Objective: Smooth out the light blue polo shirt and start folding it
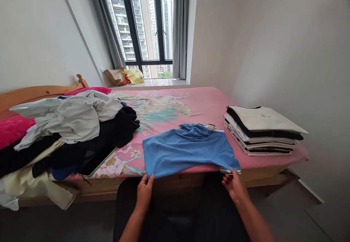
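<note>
Bedding [205, 105] under the blue shirt [188, 147] is floral pink, walls [273, 52] pale.

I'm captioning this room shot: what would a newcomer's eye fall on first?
Probably the blue shirt spread on the bed, left hand at one corner, right hand at a striped cuff. Next come the messy clothes heap on the left and the neat folded stack on the right.
</note>
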{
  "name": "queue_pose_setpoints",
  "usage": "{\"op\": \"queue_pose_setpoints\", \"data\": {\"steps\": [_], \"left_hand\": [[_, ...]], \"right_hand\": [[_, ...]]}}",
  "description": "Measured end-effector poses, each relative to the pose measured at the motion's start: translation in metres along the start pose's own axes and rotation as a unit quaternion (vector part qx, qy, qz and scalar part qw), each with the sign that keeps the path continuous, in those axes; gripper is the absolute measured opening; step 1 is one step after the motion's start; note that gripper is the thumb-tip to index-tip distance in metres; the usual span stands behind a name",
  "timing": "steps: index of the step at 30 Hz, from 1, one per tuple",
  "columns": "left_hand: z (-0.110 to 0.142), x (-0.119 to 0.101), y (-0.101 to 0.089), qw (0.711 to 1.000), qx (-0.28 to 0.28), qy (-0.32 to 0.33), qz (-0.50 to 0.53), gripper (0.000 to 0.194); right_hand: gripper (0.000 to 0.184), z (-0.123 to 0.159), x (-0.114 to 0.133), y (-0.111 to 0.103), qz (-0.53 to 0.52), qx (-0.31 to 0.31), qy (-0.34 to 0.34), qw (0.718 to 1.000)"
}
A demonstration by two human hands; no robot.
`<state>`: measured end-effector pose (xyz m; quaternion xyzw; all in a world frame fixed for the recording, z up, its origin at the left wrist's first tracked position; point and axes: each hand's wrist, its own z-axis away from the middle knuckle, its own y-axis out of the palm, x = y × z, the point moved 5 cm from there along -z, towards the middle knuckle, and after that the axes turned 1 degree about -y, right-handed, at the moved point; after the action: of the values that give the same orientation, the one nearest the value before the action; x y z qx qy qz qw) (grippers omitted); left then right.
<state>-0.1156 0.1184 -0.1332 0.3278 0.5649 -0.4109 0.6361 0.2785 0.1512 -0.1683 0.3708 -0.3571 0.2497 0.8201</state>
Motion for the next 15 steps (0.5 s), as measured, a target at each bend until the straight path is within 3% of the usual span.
{"op": "queue_pose_setpoints", "data": {"steps": [5,9,12,15], "left_hand": [[0.024,-0.063,-0.024,0.994,-0.023,0.110,0.003,0.032],[0.003,-0.109,-0.013,0.993,-0.005,0.116,0.023,0.035],[-0.039,-0.110,0.012,0.996,0.046,0.046,0.065,0.039],[-0.071,-0.084,0.033,0.995,0.077,-0.014,0.055,0.041]], "right_hand": [[0.028,0.031,0.063,-0.006,0.021,0.071,-0.098,0.992],[0.034,0.032,0.105,0.022,0.019,0.113,-0.126,0.985],[0.027,0.003,0.114,0.044,0.037,0.082,-0.114,0.989],[0.026,-0.032,0.099,0.052,0.121,0.041,-0.129,0.983]]}}
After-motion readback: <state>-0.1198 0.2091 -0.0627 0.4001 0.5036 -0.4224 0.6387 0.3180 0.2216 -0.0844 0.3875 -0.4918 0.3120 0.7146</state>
